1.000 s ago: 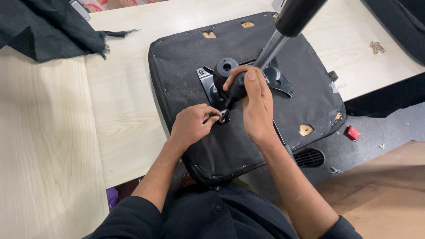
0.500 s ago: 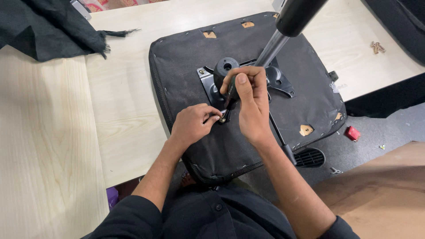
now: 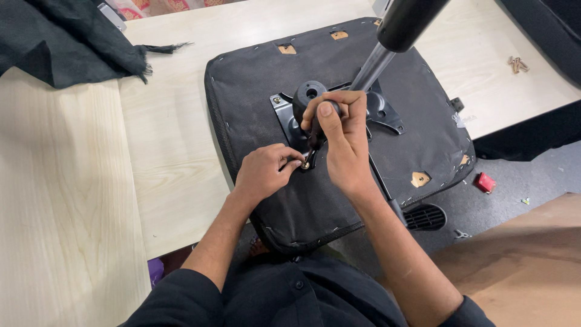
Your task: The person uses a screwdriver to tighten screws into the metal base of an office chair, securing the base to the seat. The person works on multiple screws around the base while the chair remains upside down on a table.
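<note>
An upturned black chair seat (image 3: 254,91) lies on the light wooden table (image 3: 163,151). A black metal mounting plate (image 3: 387,115) is fixed to its underside, and a grey gas cylinder (image 3: 372,66) rises from it toward the camera. My right hand (image 3: 342,142) is closed around the dark handle of a screwdriver (image 3: 315,130), which stands upright with its tip at the plate's near left corner. My left hand (image 3: 263,172) pinches a small screw (image 3: 305,163) at that corner, right beside the tool's tip.
A black cloth (image 3: 66,42) is heaped at the table's far left. Small wooden pieces (image 3: 516,63) lie at the far right. On the dark floor to the right are a small red object (image 3: 485,182) and a black vented part (image 3: 423,216). A brown board (image 3: 520,266) lies near right.
My right hand's fingers have shifted round the screwdriver handle, as in a turn. My left hand has stayed pinched at the screw.
</note>
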